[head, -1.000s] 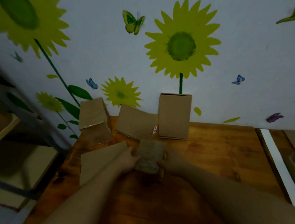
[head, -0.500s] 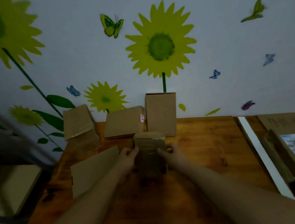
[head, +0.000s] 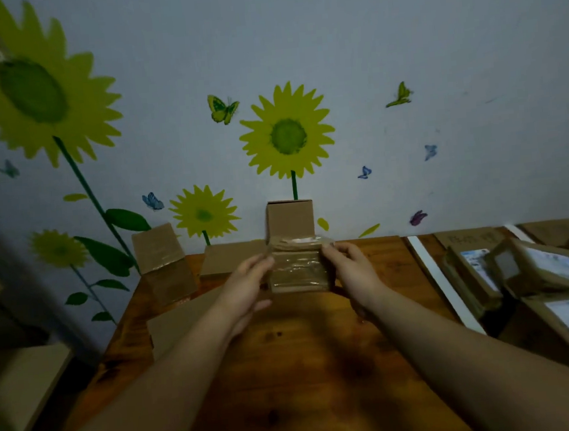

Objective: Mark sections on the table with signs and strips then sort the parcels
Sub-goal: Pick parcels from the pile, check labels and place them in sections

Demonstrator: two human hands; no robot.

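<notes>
A small taped cardboard parcel (head: pixel 298 267) is held up over the wooden table (head: pixel 300 368) between both hands. My left hand (head: pixel 244 287) holds its left side, fingers stretched along the edge. My right hand (head: pixel 353 271) grips its right side with curled fingers. Behind it stand a tall box (head: pixel 290 218), a flat parcel (head: pixel 230 261) and a tilted box (head: pixel 161 260) near the wall. A flat cardboard piece (head: pixel 179 322) lies at the left. A white strip (head: pixel 444 285) runs across the table on the right.
Right of the white strip lie several parcels with printed labels (head: pixel 535 269) and a cardboard sign with writing (head: pixel 471 238). A wall with sunflower stickers stands right behind the table. A shelf with cardboard (head: pixel 19 386) sits low at the left.
Both hands have lifted the taped parcel higher and turned it upright. My view has swung to the right, bringing more labelled parcels beyond the strip into sight.
</notes>
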